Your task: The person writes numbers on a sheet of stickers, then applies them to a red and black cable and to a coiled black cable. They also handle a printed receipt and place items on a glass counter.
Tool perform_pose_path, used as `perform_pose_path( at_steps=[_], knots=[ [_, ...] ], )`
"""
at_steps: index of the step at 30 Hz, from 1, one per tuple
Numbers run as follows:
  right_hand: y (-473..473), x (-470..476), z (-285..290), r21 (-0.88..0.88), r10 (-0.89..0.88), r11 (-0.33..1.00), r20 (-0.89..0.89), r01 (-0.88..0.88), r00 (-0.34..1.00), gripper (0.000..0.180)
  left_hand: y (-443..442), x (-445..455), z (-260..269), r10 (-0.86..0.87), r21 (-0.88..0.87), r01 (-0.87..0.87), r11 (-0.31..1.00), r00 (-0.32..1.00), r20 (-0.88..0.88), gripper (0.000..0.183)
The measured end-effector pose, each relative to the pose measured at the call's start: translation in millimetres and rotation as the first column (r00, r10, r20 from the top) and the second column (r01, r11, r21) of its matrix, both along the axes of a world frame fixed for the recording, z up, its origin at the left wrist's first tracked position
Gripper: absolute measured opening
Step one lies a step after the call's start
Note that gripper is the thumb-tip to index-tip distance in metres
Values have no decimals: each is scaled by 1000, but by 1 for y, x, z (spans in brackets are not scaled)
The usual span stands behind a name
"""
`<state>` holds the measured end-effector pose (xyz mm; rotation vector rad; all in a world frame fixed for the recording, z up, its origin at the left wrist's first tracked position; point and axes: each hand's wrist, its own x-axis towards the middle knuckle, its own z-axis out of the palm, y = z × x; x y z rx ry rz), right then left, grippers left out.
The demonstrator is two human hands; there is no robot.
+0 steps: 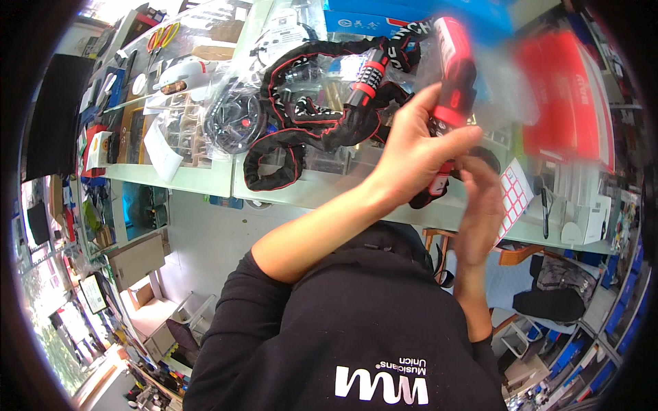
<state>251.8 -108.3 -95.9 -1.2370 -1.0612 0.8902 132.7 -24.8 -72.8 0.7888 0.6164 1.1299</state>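
Observation:
My left hand [411,146] grips a red-and-black combination lock [452,97], held upright above the glass counter; motion blurs its top end. A black fabric sleeve with white lettering hangs by it. Close beside the lock's lower end is my right hand [480,205], blurred, its fingers bent; whether it touches the lock is unclear. To the left, a second combination lock [369,79] with red rings and number dials lies on the counter, joined to a black fabric-covered chain [308,136] with red piping, which is looped over clear plastic bags.
A bagged coiled cable [236,120] lies left of the chain, near a white computer mouse [182,74] and scissors [163,37]. At right are a red box [565,97], a label sheet [515,192], a black pen [545,213] and a white box [586,223]. The counter's front edge [308,198] runs before me.

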Motion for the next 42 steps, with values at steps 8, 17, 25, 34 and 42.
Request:
perform_pose_path(
  at_steps=[8, 17, 25, 34, 42],
  knots=[
    [23, 37, 17, -48, -35, 998, -10, 34, 999, 24, 44, -134, 94, -231, 385, 126, 914, 943, 240, 44],
    [57, 32, -37, -96, 80, 995, 816, -2, 573, 43, 52, -146, 54, 122, 173, -16, 985, 772, -623, 32],
    [56, 42, -56, -110, 81, 993, 872, 33, 482, 48, 33, -147, -50, 338, 383, 75, 921, 341, -877, 58],
    [36, 24, -20, -217, 26, 975, 273, 35, 962, 36, -25, -23, -58, -231, -255, 173, 951, 948, -220, 32],
    [-54, 65, -37, -145, -227, 933, 470, 329, 853, 28, -7, -24, -83, -227, -321, 73, 944, 849, -477, 20]
  ],
)
